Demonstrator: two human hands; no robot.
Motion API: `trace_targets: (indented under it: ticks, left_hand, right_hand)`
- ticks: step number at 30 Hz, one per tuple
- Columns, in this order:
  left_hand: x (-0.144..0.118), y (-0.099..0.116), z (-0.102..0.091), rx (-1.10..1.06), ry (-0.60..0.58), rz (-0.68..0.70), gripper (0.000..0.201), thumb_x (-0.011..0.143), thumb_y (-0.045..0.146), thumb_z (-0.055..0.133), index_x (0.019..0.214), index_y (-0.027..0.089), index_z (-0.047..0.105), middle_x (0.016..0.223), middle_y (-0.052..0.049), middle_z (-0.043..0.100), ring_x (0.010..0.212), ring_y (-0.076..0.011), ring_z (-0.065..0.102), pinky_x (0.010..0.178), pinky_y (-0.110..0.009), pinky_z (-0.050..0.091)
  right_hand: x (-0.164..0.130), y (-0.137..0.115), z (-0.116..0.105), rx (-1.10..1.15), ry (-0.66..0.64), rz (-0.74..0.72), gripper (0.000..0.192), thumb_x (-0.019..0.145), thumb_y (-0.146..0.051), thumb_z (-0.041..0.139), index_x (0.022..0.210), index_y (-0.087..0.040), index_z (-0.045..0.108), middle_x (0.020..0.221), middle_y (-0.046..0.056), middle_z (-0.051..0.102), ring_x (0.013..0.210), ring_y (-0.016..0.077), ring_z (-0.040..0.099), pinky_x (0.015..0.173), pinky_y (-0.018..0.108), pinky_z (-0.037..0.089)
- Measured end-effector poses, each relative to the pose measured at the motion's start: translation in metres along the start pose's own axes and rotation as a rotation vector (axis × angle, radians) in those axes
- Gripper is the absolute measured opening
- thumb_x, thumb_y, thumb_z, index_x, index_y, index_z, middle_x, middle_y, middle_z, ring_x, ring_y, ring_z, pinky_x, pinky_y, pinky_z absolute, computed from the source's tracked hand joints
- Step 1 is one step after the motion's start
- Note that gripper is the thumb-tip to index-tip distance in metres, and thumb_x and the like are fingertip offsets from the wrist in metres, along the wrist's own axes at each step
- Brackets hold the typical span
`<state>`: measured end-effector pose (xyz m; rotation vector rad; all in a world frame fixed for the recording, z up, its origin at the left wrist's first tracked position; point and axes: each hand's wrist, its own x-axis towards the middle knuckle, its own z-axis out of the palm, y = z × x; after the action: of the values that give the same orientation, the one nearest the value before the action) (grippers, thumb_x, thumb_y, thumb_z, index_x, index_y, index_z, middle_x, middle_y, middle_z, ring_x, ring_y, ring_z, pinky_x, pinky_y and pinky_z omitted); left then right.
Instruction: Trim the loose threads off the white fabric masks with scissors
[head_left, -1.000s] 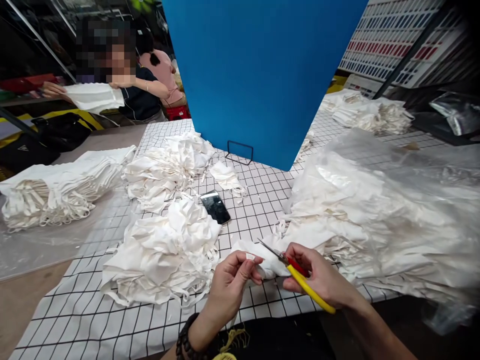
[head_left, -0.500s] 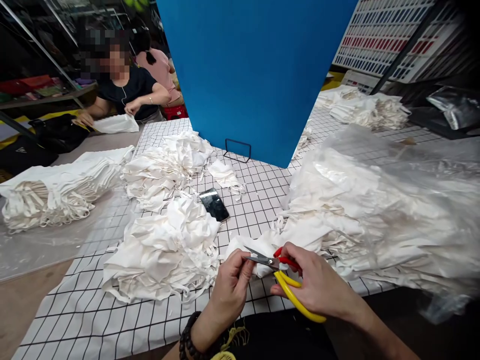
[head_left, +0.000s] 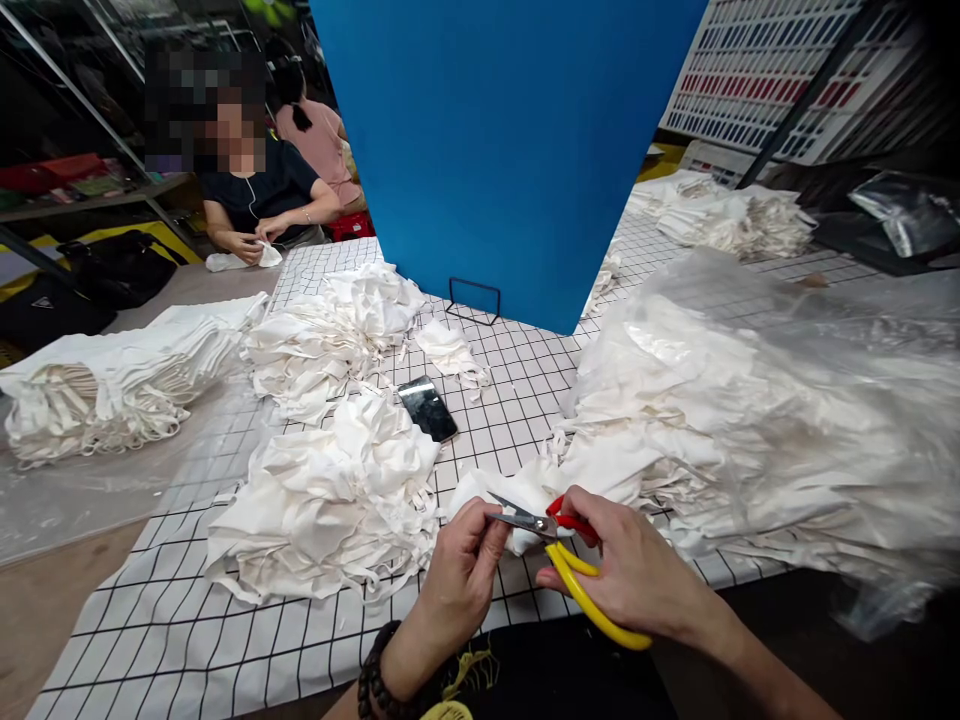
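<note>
My right hand (head_left: 626,565) grips a pair of scissors (head_left: 534,522) with one red and one yellow handle. The blades are parted and point left. At their tips my left hand (head_left: 463,565) is closed in a pinch of thumb and forefinger, and what lies between the fingers is hidden. Just behind the blades is a white cloth piece (head_left: 487,487) on the table. A heap of white cloth pieces with thin straps (head_left: 330,500) lies left of my left hand. To my right, a larger white heap (head_left: 697,420) is partly covered by clear plastic.
A phone (head_left: 426,408) lies on the checked tablecloth (head_left: 510,405). Behind it, a large blue board (head_left: 502,160) stands beside a small wire stand (head_left: 474,302). More white stacks lie at left (head_left: 112,375). A co-worker (head_left: 259,195) handles white cloth across the table.
My hands and the scissors have hardly moved. Across the table, the co-worker's hands have come together, and the white cloth there is now gathered up instead of stretched out.
</note>
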<state>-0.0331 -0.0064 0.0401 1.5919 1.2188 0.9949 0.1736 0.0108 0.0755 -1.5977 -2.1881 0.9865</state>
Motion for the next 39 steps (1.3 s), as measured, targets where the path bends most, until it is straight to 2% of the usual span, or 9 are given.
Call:
trace_targets:
  ticks: [10, 21, 26, 29, 31, 35, 37, 39]
  left_hand:
    - [0.000, 0.004, -0.003, -0.104, -0.041, -0.024, 0.020, 0.098, 0.027, 0.045, 0.090, 0.018, 0.062, 0.081, -0.001, 0.055, 0.076, -0.0139, 0.050, 0.071, -0.024, 0.040]
    - [0.000, 0.008, -0.010, -0.096, -0.106, 0.002, 0.019, 0.097, 0.024, 0.047, 0.091, 0.018, 0.064, 0.083, -0.003, 0.060, 0.076, -0.0142, 0.054, 0.071, -0.024, 0.040]
    - [-0.001, 0.008, -0.011, -0.133, -0.108, -0.055, 0.021, 0.097, 0.027, 0.048, 0.091, 0.017, 0.065, 0.081, -0.003, 0.059, 0.075, -0.0144, 0.052, 0.069, -0.024, 0.040]
    - [-0.001, 0.004, -0.010, -0.207, -0.084, -0.112, 0.023, 0.097, 0.031, 0.049, 0.091, 0.017, 0.065, 0.080, -0.002, 0.056, 0.074, -0.0139, 0.050, 0.069, -0.024, 0.040]
    - [-0.002, -0.001, -0.009, -0.289, -0.060, -0.151, 0.023, 0.096, 0.033, 0.050, 0.089, 0.017, 0.065, 0.079, -0.002, 0.055, 0.072, -0.0128, 0.048, 0.067, -0.023, 0.039]
    - [-0.004, -0.013, -0.014, -0.469, 0.017, -0.230, 0.020, 0.094, 0.035, 0.055, 0.090, 0.017, 0.064, 0.079, -0.001, 0.056, 0.068, -0.0095, 0.045, 0.064, -0.021, 0.037]
    - [-0.005, -0.019, -0.022, -0.537, 0.102, -0.247, 0.019, 0.091, 0.036, 0.060, 0.091, 0.018, 0.064, 0.079, -0.001, 0.058, 0.065, -0.0079, 0.044, 0.061, -0.019, 0.037]
    - [-0.005, -0.021, -0.033, -0.611, 0.207, -0.250, 0.019, 0.087, 0.036, 0.066, 0.091, 0.018, 0.065, 0.079, -0.001, 0.059, 0.064, -0.0073, 0.045, 0.060, -0.018, 0.037]
  right_hand:
    - [0.003, 0.008, 0.006, 0.030, 0.020, -0.017, 0.033, 0.073, -0.043, 0.071, 0.072, -0.022, 0.047, 0.062, -0.005, 0.052, 0.055, 0.0126, 0.044, 0.052, 0.024, 0.031]
    - [0.003, 0.010, 0.004, -0.032, 0.023, -0.088, 0.039, 0.069, -0.051, 0.073, 0.077, -0.022, 0.047, 0.065, -0.004, 0.054, 0.058, 0.0132, 0.046, 0.054, 0.024, 0.033]
    - [0.007, 0.013, 0.010, 0.014, 0.023, -0.061, 0.038, 0.071, -0.048, 0.073, 0.070, -0.022, 0.046, 0.058, -0.006, 0.048, 0.052, 0.0108, 0.040, 0.049, 0.023, 0.028]
    - [0.008, 0.018, 0.016, 0.142, 0.025, -0.047, 0.039, 0.068, -0.045, 0.077, 0.068, -0.021, 0.045, 0.056, -0.007, 0.044, 0.051, 0.0094, 0.036, 0.047, 0.023, 0.027]
    - [0.010, 0.025, 0.018, 0.327, 0.038, -0.020, 0.039, 0.069, -0.043, 0.077, 0.071, -0.022, 0.045, 0.058, -0.008, 0.044, 0.052, 0.0090, 0.036, 0.047, 0.022, 0.029]
    - [0.018, 0.047, 0.017, 0.748, 0.171, 0.085, 0.036, 0.075, -0.045, 0.074, 0.080, -0.022, 0.046, 0.070, -0.005, 0.051, 0.057, 0.0101, 0.045, 0.048, 0.021, 0.037]
    - [0.023, 0.057, 0.018, 0.804, 0.255, 0.147, 0.037, 0.073, -0.047, 0.075, 0.082, -0.022, 0.049, 0.077, -0.002, 0.058, 0.059, 0.0116, 0.050, 0.049, 0.022, 0.041]
    - [0.029, 0.066, 0.022, 0.773, 0.280, 0.187, 0.039, 0.069, -0.046, 0.078, 0.083, -0.021, 0.051, 0.086, 0.003, 0.065, 0.066, 0.0150, 0.058, 0.055, 0.026, 0.047]
